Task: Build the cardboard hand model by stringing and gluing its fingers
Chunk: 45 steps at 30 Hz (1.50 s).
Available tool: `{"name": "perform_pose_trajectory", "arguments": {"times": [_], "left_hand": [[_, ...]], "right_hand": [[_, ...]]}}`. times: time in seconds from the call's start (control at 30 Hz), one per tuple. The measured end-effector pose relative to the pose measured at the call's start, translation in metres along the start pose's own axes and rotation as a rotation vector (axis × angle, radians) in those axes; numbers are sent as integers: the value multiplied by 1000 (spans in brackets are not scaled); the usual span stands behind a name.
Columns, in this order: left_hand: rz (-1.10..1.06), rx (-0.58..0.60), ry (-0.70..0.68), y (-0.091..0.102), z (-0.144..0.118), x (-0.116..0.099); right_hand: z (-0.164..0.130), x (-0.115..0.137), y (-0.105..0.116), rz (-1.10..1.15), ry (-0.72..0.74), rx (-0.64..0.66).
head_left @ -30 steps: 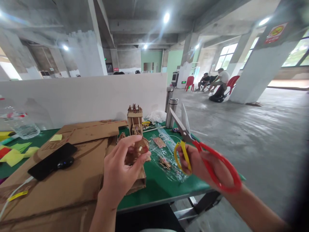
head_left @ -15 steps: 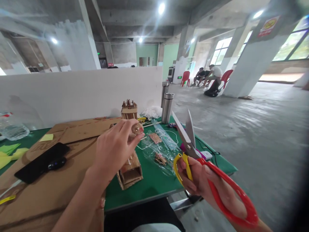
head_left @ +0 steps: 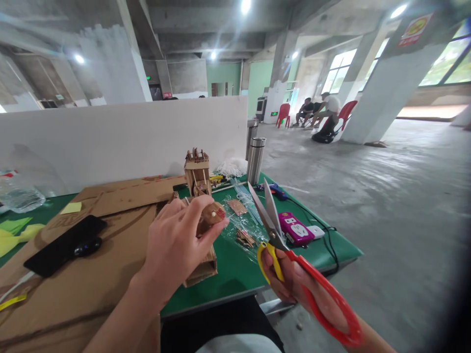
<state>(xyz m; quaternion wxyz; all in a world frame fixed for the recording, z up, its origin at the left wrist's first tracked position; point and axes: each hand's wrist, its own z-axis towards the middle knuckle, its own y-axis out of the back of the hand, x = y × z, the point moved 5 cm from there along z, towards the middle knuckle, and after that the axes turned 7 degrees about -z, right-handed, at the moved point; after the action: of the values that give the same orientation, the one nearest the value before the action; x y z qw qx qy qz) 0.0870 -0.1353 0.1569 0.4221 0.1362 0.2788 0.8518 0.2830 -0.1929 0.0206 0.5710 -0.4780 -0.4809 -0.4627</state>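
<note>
Scissors (head_left: 294,255) in right hand (head_left: 294,279); left hand (head_left: 176,245) pinches cardboard disc (head_left: 213,215); no legible writing.

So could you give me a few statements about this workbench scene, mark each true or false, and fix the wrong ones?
1. The right hand holds red-and-yellow-handled scissors with the blades parted. True.
2. The left hand pinches a small round wooden piece. True.
3. The steel cylindrical flask lies on its side. False: it stands upright.
4. The black phone lies on the green tabletop. False: it lies on the brown cardboard sheet.
5. A magenta power strip sits on the green table. True.
</note>
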Motion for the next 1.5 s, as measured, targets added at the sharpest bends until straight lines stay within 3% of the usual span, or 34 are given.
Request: {"name": "perform_pose_trajectory", "arguments": {"times": [0.1,0.33,0.53,0.83,1.1,1.3,1.5], "left_hand": [[-61,58,31,0,1,4],[-146,40,103,-2,-5,9],[-154,9,128,-5,-12,13],[-136,-70,48,-1,-9,6],[-180,-75,33,1,-9,6],[-189,-84,15,1,-9,5],[-195,-89,0,1,-9,4]], "right_hand": [[-1,-1,-13,46,-34,121],[7,-19,-38,118,-29,193],[6,-6,-56,100,-26,215],[0,-12,-46,22,-78,47],[8,-27,-52,62,11,191],[4,-22,-48,70,-35,60],[10,-31,-51,90,29,177]]}}
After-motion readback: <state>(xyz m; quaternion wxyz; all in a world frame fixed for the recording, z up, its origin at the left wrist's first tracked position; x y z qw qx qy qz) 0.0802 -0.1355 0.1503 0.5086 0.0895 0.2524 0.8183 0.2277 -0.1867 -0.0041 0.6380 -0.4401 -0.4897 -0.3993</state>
